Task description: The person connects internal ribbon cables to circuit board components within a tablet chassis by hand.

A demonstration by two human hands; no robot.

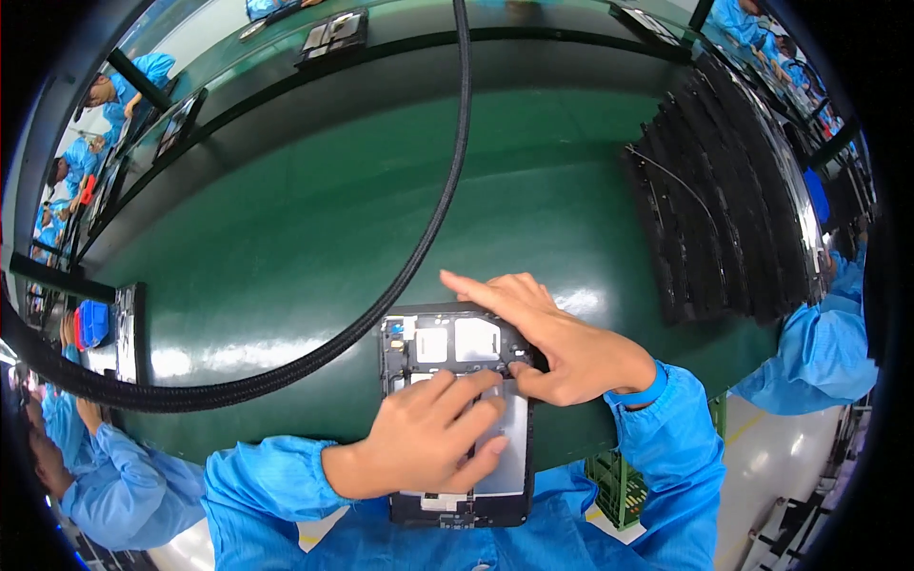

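- At the near edge of the green worktop, I see an opened flat black device, its inner parts facing up and its lower end reaching past the edge, in front of the person's blue smock.
- The left hand lies across the device's middle, fingers bent, index fingertip lowered toward the inner parts; whether it pinches anything small, I cannot tell.
- The right hand is spread wide over the upper right corner, thumb bent down onto the inside and forefinger stretched out past the top edge.
- My reading of the step: close fingertip work just below the two pale rectangular patches, the right hand perhaps steadying the frame. What exactly is being pressed or fitted is hidden under the fingers.
- As I judge it, the next move calls for light, even fingertip pressure and a firm hold on that overhanging body, lest it tip or slide.
- Off to the right, well apart from the hands, stands a row of black slabs; a thick black cable loops across the view.
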